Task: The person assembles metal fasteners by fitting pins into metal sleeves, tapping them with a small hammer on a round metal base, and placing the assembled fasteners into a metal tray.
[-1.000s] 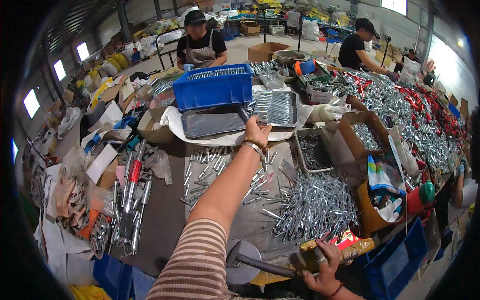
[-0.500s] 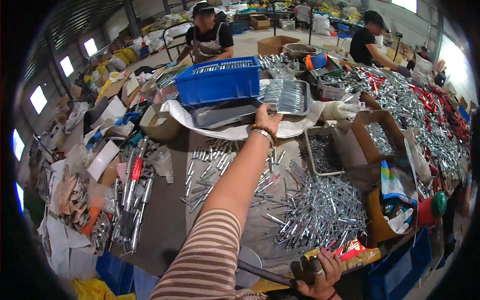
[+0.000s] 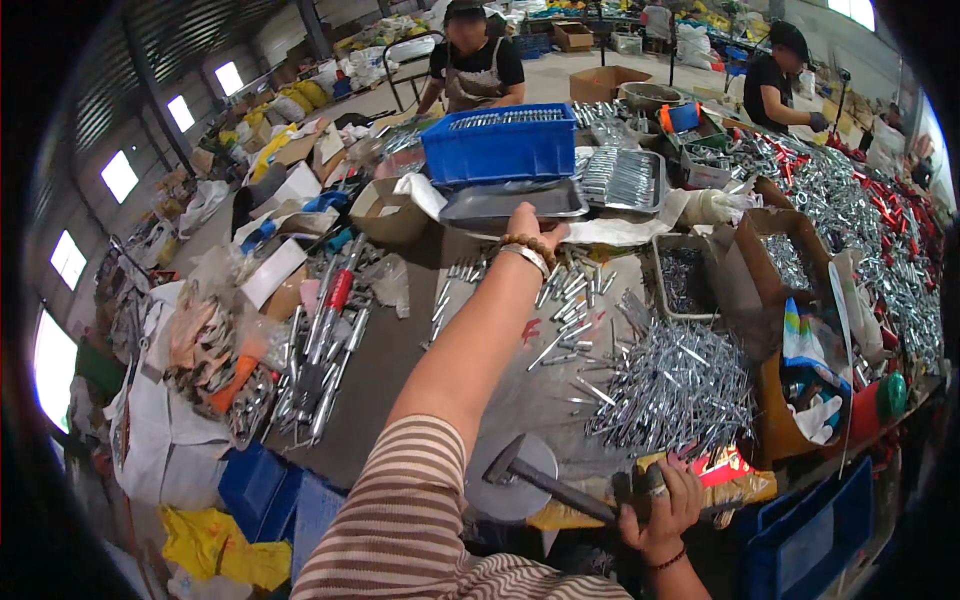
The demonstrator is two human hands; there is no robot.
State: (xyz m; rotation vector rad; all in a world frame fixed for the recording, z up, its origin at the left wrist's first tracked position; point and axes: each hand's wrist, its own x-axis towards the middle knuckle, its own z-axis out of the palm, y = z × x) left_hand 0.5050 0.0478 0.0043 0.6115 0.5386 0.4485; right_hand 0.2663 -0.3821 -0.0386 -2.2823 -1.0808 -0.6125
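Note:
My left hand [image 3: 532, 232] is stretched out to the near rim of a dark shallow metal tray [image 3: 475, 208]. Its fingertips lie over the rim, partly hidden by the hand itself. Below the wrist, loose shiny metal rods [image 3: 568, 310] are scattered on the work surface. At lower right my right hand [image 3: 665, 510] is closed around the end of a hammer [image 3: 560, 490]. The hammer's head lies above a round pale disc [image 3: 500, 492]. A dark block with a round grey end [image 3: 640, 482] sits beside the right fingers. Farther right is a large heap of metal rods [image 3: 680, 385].
A blue bin [image 3: 500, 150] of metal parts stands behind the tray, beside a tray of aligned parts [image 3: 622, 180]. Cardboard boxes [image 3: 750, 245] line the right. Long metal tubes [image 3: 325, 350] and scraps lie left. Two people work across the bench.
The view has shifted, so the bench sits farther right. My left hand has moved from the tray's right corner toward its near middle. The hammer head has come into view.

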